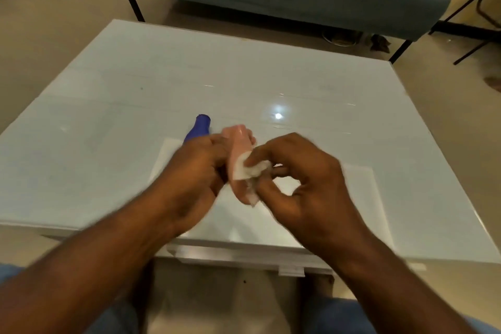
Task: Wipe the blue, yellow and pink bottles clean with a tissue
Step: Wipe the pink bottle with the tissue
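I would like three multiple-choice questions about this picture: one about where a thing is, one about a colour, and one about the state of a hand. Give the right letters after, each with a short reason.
1. Where is the blue bottle?
A. On the white table, behind the left hand
B. On the sofa
C. In the right hand

2. What colour is the bottle that the hands hold?
A. Yellow
B. Green
C. Pink

3. What is the right hand doing?
A. Lying flat on the table
B. Pinching a white tissue against the bottle
C. Hanging empty beside the table

Answers:
1 A: the blue bottle shows on the table just beyond the left hand's knuckles.
2 C: the pink bottle shows between the two hands.
3 B: the right hand's fingers curl round the tissue, which lies on the pink bottle.
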